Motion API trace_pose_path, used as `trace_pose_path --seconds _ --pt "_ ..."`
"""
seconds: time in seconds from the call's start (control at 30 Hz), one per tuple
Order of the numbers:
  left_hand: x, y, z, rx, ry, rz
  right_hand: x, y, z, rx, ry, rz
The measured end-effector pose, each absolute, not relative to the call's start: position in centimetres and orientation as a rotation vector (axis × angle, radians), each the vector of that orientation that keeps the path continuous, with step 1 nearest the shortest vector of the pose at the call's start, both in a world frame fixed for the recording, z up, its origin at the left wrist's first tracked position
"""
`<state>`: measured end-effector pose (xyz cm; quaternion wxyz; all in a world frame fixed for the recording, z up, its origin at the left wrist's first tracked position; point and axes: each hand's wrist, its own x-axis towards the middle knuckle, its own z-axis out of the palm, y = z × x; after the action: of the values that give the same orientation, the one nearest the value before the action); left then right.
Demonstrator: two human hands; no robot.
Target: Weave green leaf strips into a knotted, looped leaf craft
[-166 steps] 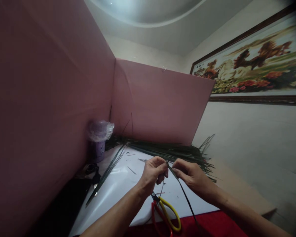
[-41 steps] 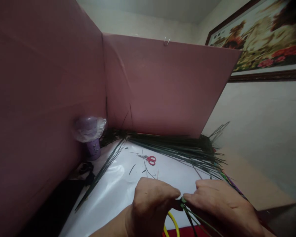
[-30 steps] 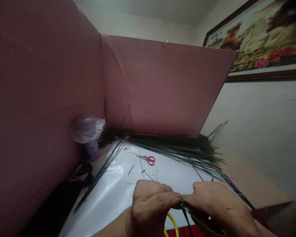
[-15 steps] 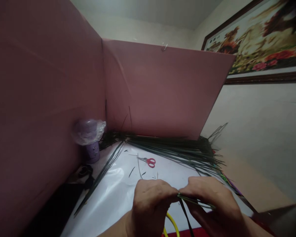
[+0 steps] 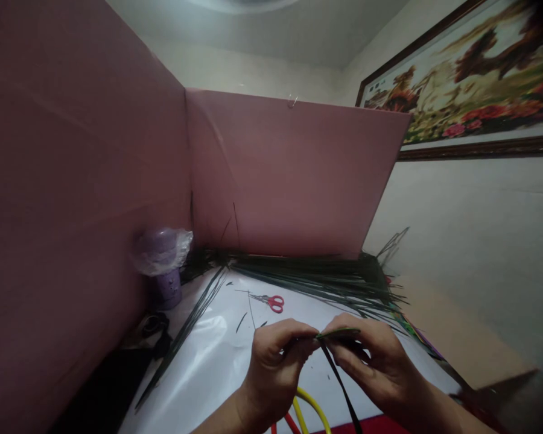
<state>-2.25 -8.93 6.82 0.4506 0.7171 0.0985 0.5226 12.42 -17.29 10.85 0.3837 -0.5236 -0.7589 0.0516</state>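
Both hands meet fingertip to fingertip over the white tabletop (image 5: pixel 199 355). My left hand (image 5: pixel 278 355) pinches one end of a folded green leaf strip (image 5: pixel 344 333). My right hand (image 5: pixel 371 355) grips the same strip from the other side, its folded part lying across the fingers. A long dark tail of the strip hangs from between the fingertips toward the bottom edge. Beyond the hands lie red-handled scissors (image 5: pixel 275 304), with a few leaf scraps beside them. Yellow tubing (image 5: pixel 314 402) and a red piece show below the left hand.
Long green leaf strips (image 5: pixel 308 277) lie piled along the back, and another bundle (image 5: pixel 183 334) runs down the left side. A purple cup (image 5: pixel 168 289) with clear plastic over it stands at left. Pink panels (image 5: pixel 280 175) rise behind and at left.
Both hands have risen slightly and shifted a little left. The strip's folded part now lies over the right fingers, tilted up rather than down. The camera view has moved slightly.
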Motion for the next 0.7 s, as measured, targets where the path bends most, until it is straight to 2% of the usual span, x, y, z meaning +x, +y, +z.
trace_pose_path --seconds 0.3,0.53,0.7 --pt "-2.1 -8.7 6.2 1.773 0.175 1.356 12.1 -17.3 11.4 -1.353 -1.957 0.082" --pt "-2.4 -8.4 6.5 1.805 0.217 1.351 13.1 -17.6 13.4 -1.516 -2.049 -0.039" --pt "-2.6 -7.9 6.6 1.795 0.236 1.373 14.5 -18.0 14.2 -1.658 -1.996 0.027"
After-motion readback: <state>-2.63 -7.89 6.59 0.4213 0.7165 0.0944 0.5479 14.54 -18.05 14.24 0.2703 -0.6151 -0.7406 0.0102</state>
